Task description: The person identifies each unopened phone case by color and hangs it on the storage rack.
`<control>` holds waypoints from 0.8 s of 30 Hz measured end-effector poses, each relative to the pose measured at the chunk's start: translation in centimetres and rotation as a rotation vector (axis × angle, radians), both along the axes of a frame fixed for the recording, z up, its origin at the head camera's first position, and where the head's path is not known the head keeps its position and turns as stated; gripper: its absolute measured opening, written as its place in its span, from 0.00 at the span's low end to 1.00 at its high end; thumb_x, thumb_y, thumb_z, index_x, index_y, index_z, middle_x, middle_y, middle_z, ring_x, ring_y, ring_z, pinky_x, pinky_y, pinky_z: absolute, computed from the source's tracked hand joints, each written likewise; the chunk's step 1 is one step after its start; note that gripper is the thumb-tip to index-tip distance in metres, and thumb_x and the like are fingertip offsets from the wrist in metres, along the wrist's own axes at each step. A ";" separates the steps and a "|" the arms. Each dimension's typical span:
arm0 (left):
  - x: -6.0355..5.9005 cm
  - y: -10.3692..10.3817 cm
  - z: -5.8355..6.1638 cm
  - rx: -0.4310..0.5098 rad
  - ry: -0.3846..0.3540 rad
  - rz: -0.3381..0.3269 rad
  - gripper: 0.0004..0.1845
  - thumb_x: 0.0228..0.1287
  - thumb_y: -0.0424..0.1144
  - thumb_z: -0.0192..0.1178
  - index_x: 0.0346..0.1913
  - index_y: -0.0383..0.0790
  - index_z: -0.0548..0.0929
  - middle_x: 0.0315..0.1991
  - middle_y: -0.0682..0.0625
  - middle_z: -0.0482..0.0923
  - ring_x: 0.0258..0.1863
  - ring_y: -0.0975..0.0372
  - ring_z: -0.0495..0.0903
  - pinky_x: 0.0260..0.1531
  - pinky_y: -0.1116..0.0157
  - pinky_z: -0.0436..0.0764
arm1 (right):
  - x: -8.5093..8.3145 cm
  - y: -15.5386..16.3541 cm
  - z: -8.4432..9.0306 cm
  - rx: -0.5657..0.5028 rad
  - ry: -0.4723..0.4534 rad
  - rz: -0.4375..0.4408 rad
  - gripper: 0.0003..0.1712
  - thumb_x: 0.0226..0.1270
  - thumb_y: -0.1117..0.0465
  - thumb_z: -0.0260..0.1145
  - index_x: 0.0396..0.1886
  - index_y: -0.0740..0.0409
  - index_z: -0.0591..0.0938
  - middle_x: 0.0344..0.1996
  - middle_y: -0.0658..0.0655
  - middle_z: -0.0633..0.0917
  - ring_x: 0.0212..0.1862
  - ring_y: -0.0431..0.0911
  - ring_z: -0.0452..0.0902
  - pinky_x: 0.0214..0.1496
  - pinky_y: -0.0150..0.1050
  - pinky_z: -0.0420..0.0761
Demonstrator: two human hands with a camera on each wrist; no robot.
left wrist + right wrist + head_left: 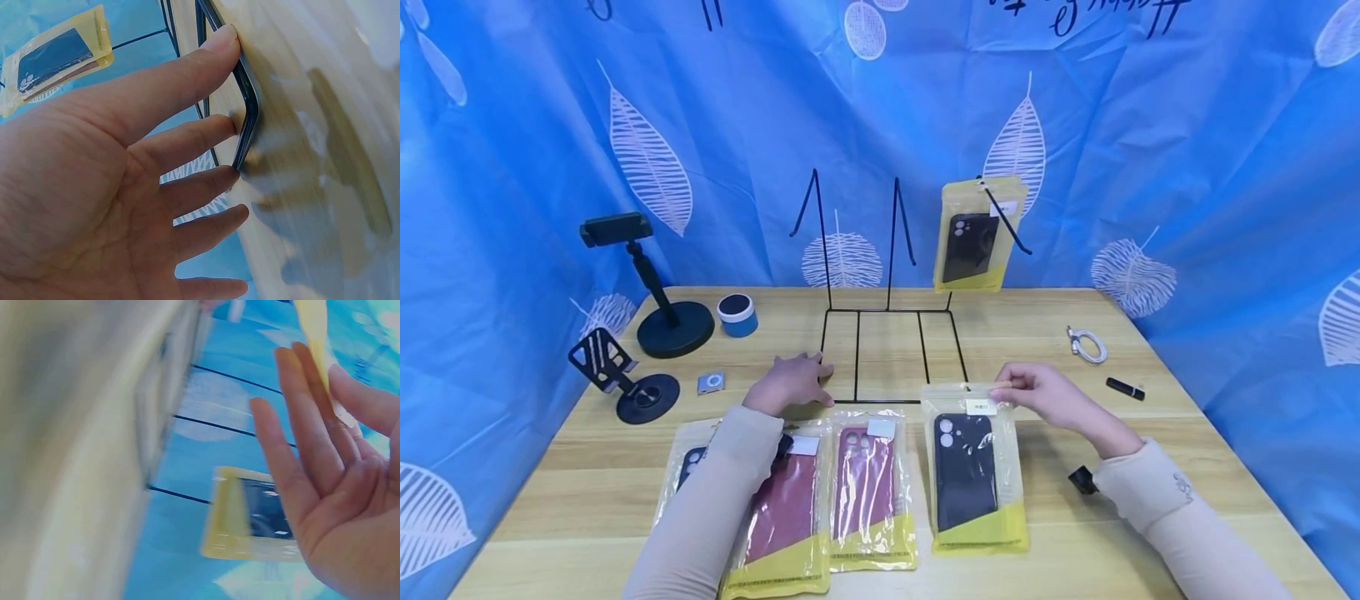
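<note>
My right hand (1037, 393) pinches the top right corner of a clear-and-yellow bag holding a black phone case (966, 475). That bag stands tilted up in front of a black wire display rack (857, 358). My left hand (788, 383) is at the rack's front left corner, its spread fingers at the wire (250, 103) in the left wrist view. Two bagged dark-red phone cases (863, 483) (786, 504) lie on the table, and another bagged case (688, 458) is partly hidden under my left sleeve. On the rack's right hook hangs a bagged black phone case (972, 246).
On the left stand a phone holder with a round base (675, 329), a folding stand (647, 398), a blue-and-white round speaker (737, 315) and a small silver player (711, 382). A coiled white cable (1088, 346) and a black stick (1125, 388) lie at right. Blue cloth surrounds the table.
</note>
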State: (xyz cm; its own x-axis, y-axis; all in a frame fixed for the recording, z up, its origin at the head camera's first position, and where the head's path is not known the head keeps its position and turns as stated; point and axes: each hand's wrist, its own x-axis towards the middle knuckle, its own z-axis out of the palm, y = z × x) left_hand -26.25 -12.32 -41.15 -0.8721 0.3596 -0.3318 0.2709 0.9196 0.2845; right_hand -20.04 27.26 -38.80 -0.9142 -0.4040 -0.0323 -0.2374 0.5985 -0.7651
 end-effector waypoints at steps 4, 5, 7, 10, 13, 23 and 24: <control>-0.1 0.0 -0.1 0.001 0.002 -0.001 0.37 0.62 0.49 0.67 0.72 0.42 0.69 0.78 0.37 0.52 0.77 0.39 0.51 0.69 0.28 0.43 | 1.2 0.2 3.2 -0.011 0.124 -0.056 0.07 0.69 0.56 0.67 0.33 0.54 0.83 0.22 0.47 0.83 0.25 0.38 0.69 0.29 0.34 0.74; -0.1 0.0 -0.1 0.002 0.002 -0.002 0.37 0.62 0.49 0.67 0.72 0.42 0.69 0.78 0.37 0.52 0.77 0.39 0.51 0.69 0.28 0.43 | 1.5 0.1 3.9 -0.007 0.157 -0.067 0.06 0.69 0.57 0.67 0.33 0.54 0.84 0.22 0.47 0.83 0.24 0.38 0.66 0.28 0.34 0.71; -0.1 0.0 -0.1 0.002 0.001 -0.002 0.37 0.62 0.49 0.67 0.72 0.42 0.69 0.78 0.37 0.52 0.77 0.39 0.51 0.70 0.28 0.43 | 2.1 0.1 5.2 0.014 0.243 -0.087 0.04 0.69 0.59 0.67 0.33 0.53 0.84 0.23 0.48 0.84 0.22 0.37 0.64 0.25 0.35 0.67; 0.0 0.0 -0.1 0.001 0.000 -0.001 0.37 0.62 0.49 0.67 0.72 0.42 0.69 0.78 0.37 0.52 0.77 0.39 0.51 0.70 0.29 0.43 | 2.5 0.0 6.7 0.046 0.410 -0.109 0.03 0.67 0.62 0.68 0.33 0.53 0.85 0.25 0.50 0.87 0.21 0.36 0.69 0.22 0.33 0.66; 0.0 0.0 -0.1 0.005 -0.004 0.003 0.37 0.63 0.49 0.67 0.73 0.42 0.68 0.78 0.37 0.51 0.77 0.40 0.50 0.70 0.29 0.42 | 2.3 0.1 8.0 0.076 0.600 -0.154 0.04 0.64 0.65 0.70 0.31 0.52 0.85 0.25 0.50 0.88 0.22 0.32 0.73 0.19 0.31 0.65; 0.1 -0.1 -0.1 0.000 -0.005 0.008 0.37 0.63 0.49 0.67 0.73 0.42 0.68 0.78 0.37 0.51 0.77 0.40 0.50 0.71 0.30 0.43 | 0.5 0.9 12.3 0.034 0.770 -0.265 0.03 0.66 0.65 0.68 0.36 0.61 0.85 0.30 0.42 0.87 0.35 0.18 0.75 0.20 0.26 0.66; 0.1 0.0 -0.1 -0.001 -0.002 0.006 0.37 0.63 0.49 0.67 0.73 0.42 0.68 0.78 0.37 0.52 0.77 0.40 0.50 0.71 0.30 0.43 | 0.3 1.0 12.4 0.008 0.768 -0.273 0.03 0.66 0.65 0.68 0.36 0.62 0.85 0.29 0.38 0.86 0.34 0.20 0.77 0.21 0.25 0.66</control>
